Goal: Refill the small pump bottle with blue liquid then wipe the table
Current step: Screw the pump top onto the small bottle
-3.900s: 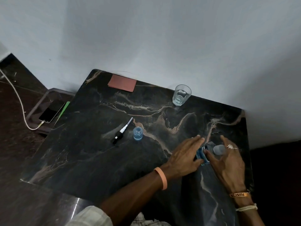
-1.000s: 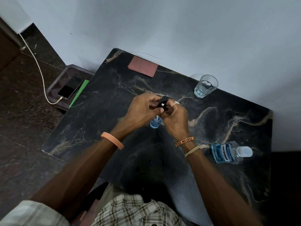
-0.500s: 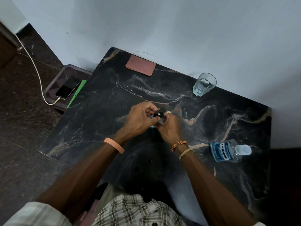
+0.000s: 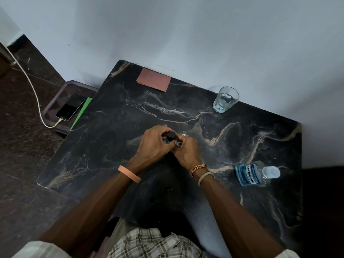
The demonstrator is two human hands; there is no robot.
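Observation:
Both hands meet at the middle of the dark marble table (image 4: 96, 146). My left hand (image 4: 154, 144) curls its fingers over the black pump head (image 4: 170, 135). My right hand (image 4: 186, 149) wraps round the small pump bottle, whose body is hidden beneath the two hands. The blue mouthwash bottle (image 4: 249, 175) with a clear cap lies on its side at the right, away from both hands.
A glass of water (image 4: 224, 100) stands at the back right near the wall. A reddish-brown cloth (image 4: 153, 81) lies flat at the back edge. Left of the table a phone (image 4: 69, 109) on a white cable rests in a tray on the floor.
The hands left the mouthwash bottle and came together at the table's middle. The pump head was lifted from the table and lowered onto the small bottle, which my hands now cover.

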